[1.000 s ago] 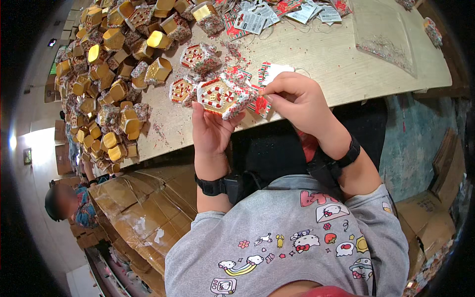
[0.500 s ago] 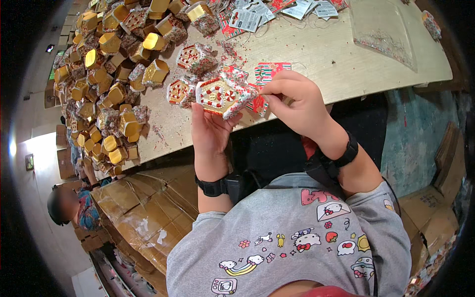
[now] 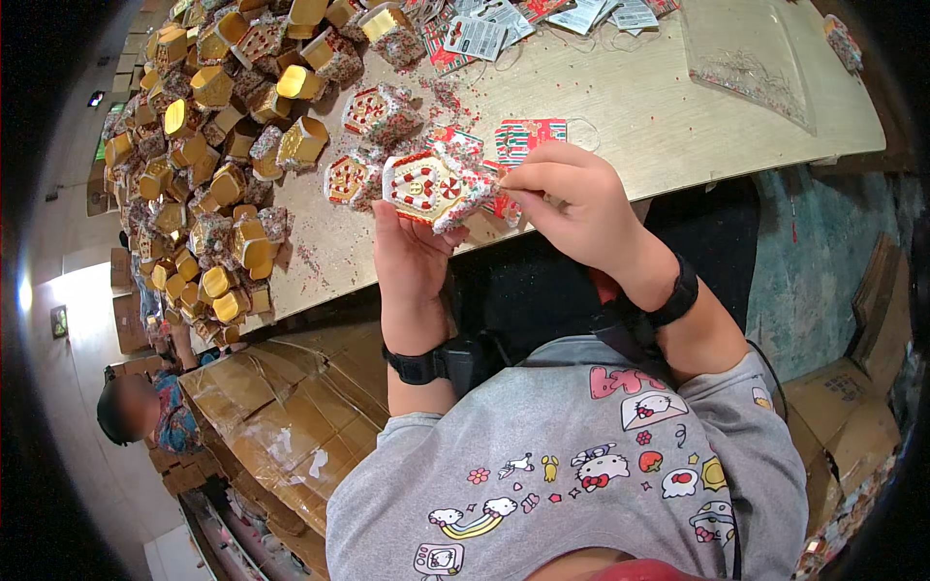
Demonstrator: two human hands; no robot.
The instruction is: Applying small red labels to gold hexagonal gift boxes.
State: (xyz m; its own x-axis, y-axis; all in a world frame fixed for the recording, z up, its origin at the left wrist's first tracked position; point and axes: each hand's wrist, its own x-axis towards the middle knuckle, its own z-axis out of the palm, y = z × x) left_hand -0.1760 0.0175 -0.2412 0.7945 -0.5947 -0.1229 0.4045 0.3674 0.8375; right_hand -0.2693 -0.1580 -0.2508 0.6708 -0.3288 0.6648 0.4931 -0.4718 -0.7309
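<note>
Nudging right hand [image 3: 572, 198] a tiny bit left, pinching, can't tell what, at tip of toy house [image 3: 418, 184]. Gripping it in left hand [image 3: 412, 250], near edge of table [image 3: 639, 107]. Already decorated; probably not finished at tip.

1. Card [image 3: 531, 136] by the right hand [image 3: 576, 201] looked mostly white a second ago, now it's showing red and stripes lol
2. Right fingertips crept a touch closer to the house [image 3: 423, 191]
3. Whole view's drifted slightly
</note>
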